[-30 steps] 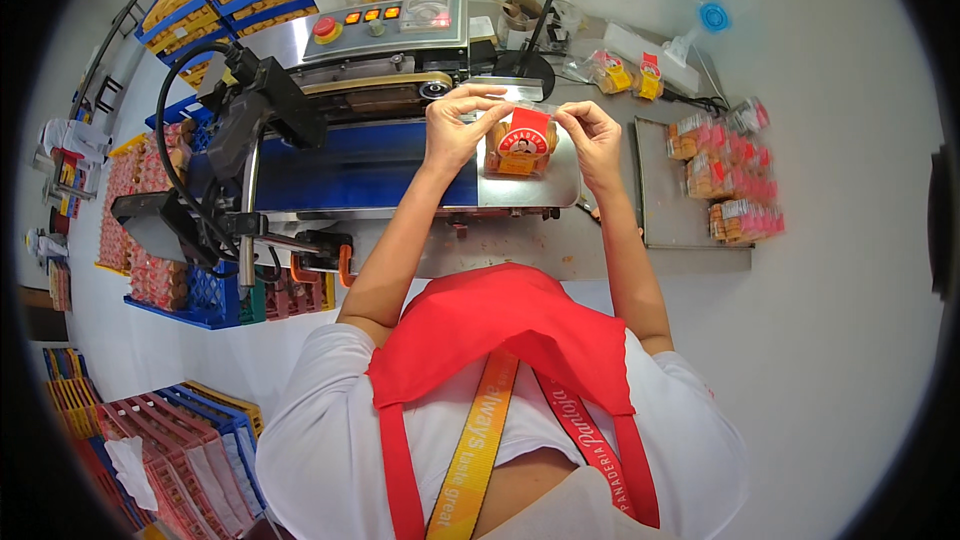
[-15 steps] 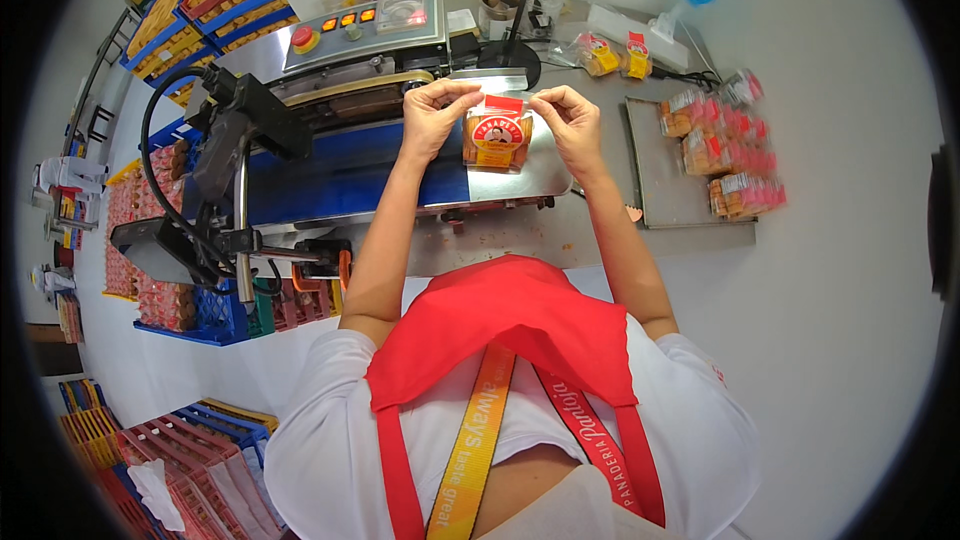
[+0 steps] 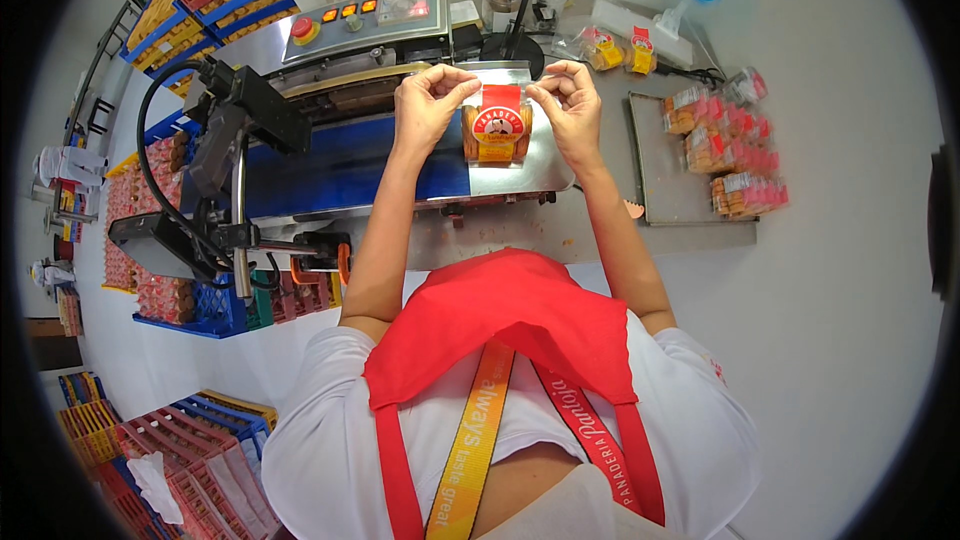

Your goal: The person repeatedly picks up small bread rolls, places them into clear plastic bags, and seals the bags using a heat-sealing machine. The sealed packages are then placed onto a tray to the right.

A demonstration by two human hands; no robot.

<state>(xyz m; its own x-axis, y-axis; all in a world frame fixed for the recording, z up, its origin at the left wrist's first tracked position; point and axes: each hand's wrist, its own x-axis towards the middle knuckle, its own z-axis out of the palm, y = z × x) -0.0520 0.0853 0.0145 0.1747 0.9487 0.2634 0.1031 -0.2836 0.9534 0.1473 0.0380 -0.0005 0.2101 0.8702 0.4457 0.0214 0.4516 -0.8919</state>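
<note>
A clear bag of golden-brown baked goods (image 3: 497, 132) with a red and yellow label lies at the metal end of a sealing machine's blue conveyor belt (image 3: 350, 160). At the bag's upper left corner, my left hand (image 3: 430, 112) is closed, thumb and forefinger pinching the clear plastic. My right hand (image 3: 570, 112) pinches the upper right corner in the same way. Between them the bag's top edge is spread sideways, with the red part of the label showing in the middle. The belt runs off to the left of my left hand.
A control panel (image 3: 365, 22) with a red button stands behind the belt. On the right, several filled bags (image 3: 725, 145) lie on a metal tray (image 3: 660, 202). A black printer-like arm (image 3: 250, 115) overhangs the belt at left; stacked crates (image 3: 215, 5) stand beyond.
My fingers have shifted slightly at the bag's top corners, and the right hand's fingers have lifted a little. The bag's top now looks flatter and its label shows more fully.
</note>
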